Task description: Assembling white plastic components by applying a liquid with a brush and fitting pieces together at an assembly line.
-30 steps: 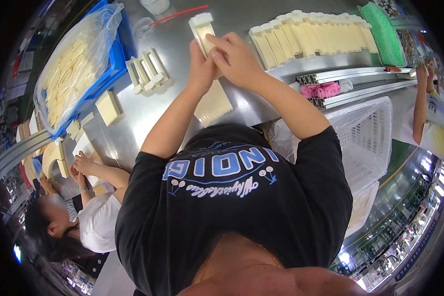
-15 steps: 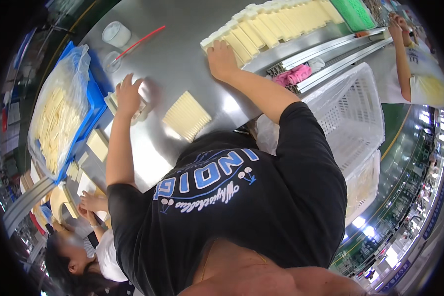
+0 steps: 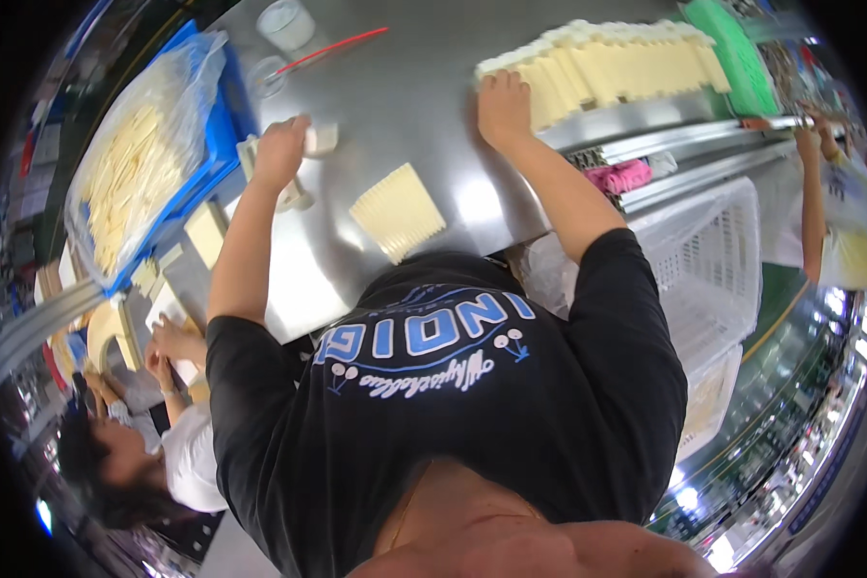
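Observation:
My left hand (image 3: 284, 151) is raised over the metal table, its fingers closed on a small whitish block (image 3: 323, 140). Below that hand, a cream-coloured block-like fixture (image 3: 296, 197) is partly hidden by my wrist. My right hand (image 3: 504, 108) has its fingers curled over the left end of a long row of cream strips (image 3: 607, 72); the fingertips' hold on the end strip is partly hidden. Between my arms lies a fanned, ribbed stack of cream strips (image 3: 400, 212).
At the left stands a blue crate (image 3: 223, 116) lined with clear plastic, full of loose cream strips. A white tub (image 3: 286, 26) and a red stick (image 3: 332, 48) lie farther back. White plastic baskets (image 3: 703, 260) stand at right, beside metal rails (image 3: 684, 144). Co-workers are on both sides.
The view has shifted, so the table things sit farther right. My left hand has come up off the fixture with the whitish block showing at its fingertips. My right hand stays at the row's end.

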A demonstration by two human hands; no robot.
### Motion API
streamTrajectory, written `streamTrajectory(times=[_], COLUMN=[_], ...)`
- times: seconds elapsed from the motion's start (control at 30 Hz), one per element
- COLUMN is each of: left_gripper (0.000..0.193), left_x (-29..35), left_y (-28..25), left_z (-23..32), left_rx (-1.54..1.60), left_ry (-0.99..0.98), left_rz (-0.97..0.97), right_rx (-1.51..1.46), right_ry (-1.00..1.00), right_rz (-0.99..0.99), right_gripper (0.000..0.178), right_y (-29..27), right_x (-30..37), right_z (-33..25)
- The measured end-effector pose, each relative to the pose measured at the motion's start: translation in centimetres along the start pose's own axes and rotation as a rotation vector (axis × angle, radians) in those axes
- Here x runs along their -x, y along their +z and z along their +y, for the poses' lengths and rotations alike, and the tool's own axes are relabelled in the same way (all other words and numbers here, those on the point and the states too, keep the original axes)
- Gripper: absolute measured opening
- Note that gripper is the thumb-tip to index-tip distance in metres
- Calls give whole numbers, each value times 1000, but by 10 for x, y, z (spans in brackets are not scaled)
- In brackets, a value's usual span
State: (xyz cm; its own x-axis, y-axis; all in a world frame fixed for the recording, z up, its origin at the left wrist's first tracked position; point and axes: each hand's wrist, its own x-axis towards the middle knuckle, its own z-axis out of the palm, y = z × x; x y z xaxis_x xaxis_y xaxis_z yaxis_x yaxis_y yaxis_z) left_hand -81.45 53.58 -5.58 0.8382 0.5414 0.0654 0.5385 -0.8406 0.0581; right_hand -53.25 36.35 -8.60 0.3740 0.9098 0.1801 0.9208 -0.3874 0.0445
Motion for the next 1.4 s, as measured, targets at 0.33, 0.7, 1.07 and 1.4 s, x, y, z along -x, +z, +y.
streamTrajectory(times=[0.33,0.7,1.07,1.4], left_gripper=[21,36,30,37], left_x=[-15,-8,-17,-17], left_y=[-21,4,-1,2], left_z=[58,83,134,151], left_rx=[1252,1854,1778,1700], left_ry=[-646,-886,-756,-431], left_rz=[390,78,28,312], right_rx=[-495,-664,-1684,-1321], right_ry=[-156,-29,189,-60], right_rz=[-824,-721,-881,-88], right_gripper=[23,38,14,44], right_y=[-28,-24,-70,-104], right_x=[53,39,-4,21], right_z=[-84,-74,-36,-71])
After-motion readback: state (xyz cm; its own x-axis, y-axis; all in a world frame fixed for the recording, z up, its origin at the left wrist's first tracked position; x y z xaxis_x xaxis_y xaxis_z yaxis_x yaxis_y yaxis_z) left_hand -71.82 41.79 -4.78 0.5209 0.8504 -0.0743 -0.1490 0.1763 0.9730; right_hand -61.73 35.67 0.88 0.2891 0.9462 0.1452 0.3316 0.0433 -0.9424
